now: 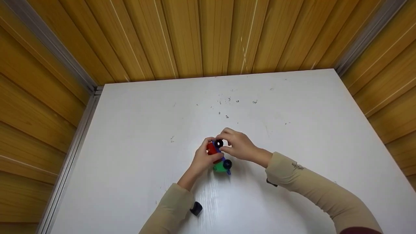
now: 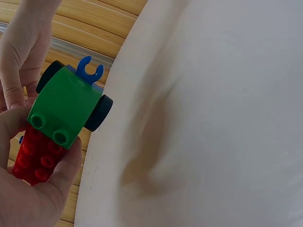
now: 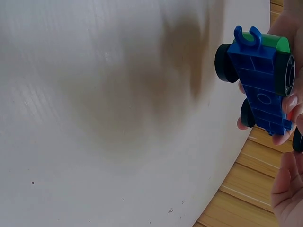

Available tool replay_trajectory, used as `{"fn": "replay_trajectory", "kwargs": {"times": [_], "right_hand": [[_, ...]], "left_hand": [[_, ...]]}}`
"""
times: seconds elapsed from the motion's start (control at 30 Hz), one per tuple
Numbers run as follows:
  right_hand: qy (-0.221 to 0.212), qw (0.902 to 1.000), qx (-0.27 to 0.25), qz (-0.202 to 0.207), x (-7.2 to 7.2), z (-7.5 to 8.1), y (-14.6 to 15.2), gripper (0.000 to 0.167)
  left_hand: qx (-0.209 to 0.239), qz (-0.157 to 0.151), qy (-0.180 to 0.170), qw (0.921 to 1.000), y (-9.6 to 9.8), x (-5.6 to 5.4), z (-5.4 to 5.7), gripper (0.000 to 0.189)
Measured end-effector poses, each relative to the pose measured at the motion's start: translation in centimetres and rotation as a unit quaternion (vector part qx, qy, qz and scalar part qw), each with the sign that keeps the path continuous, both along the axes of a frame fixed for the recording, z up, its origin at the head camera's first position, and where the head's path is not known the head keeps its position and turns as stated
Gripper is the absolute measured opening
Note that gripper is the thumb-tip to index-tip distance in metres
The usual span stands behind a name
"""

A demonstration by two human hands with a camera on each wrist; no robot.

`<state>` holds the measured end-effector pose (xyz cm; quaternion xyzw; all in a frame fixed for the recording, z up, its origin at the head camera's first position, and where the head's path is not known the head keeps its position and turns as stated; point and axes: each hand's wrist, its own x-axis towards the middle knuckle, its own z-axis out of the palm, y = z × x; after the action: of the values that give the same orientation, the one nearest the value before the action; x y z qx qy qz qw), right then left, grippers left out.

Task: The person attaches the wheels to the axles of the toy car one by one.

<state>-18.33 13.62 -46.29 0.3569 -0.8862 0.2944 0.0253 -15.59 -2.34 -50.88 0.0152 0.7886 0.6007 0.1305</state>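
Note:
My left hand [image 1: 203, 158] grips a toy car of building blocks by its sides, above the white table. The car has a blue wheeled base [image 3: 259, 78] with a hook at one end, a green curved brick [image 2: 66, 104] and a red studded brick [image 2: 39, 156]. Three black wheels sit on the base, whose underside faces the right wrist camera. At the end away from the hook, my right hand [image 1: 242, 146] pinches another black wheel [image 3: 297, 141] between thumb and fingers. Whether that wheel is on its axle, I cannot tell.
The white table [image 1: 146, 113] carries small dark marks toward its back. Wood-patterned panels [image 1: 214, 39] rise behind it and at both sides, with metal rails in the corners. A black object [image 1: 196, 208] shows beside the left sleeve.

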Motion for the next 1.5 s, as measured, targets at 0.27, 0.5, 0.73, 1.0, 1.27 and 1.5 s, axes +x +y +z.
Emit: {"fn": "replay_trajectory", "kwargs": {"times": [0.27, 0.5, 0.73, 1.0, 1.27, 1.5], "right_hand": [[0.005, 0.9999, 0.011, 0.006, 0.2, -0.5, -0.1, 0.031], [0.038, 0.9991, 0.014, 0.010, 0.4, -0.7, -0.1, 0.029], [0.081, 0.9966, 0.012, 0.008, 0.5, -1.0, -0.2, 0.026], [0.096, 0.9954, -0.003, 0.000, 0.7, -1.5, -0.1, 0.025], [0.076, 0.9971, 0.001, -0.005, 0.7, -1.6, -0.1, 0.023], [0.070, 0.9975, 0.004, -0.008, 0.8, -1.5, -0.3, 0.022]], "left_hand": [[0.007, -0.014, 0.011, 0.9998, 0.1, 0.1, -0.1, 0.050], [0.024, -0.026, 0.018, 0.9992, -0.1, 0.2, -0.2, 0.052], [0.019, -0.034, 0.038, 0.9985, 0.0, 1.2, 2.6, 0.052], [0.014, -0.036, 0.042, 0.9983, 0.0, 1.6, 3.1, 0.052], [0.018, -0.042, 0.045, 0.9979, 0.0, 0.5, -0.1, 0.053], [0.022, -0.046, 0.034, 0.9981, -0.1, 0.9, 0.8, 0.053]]}}
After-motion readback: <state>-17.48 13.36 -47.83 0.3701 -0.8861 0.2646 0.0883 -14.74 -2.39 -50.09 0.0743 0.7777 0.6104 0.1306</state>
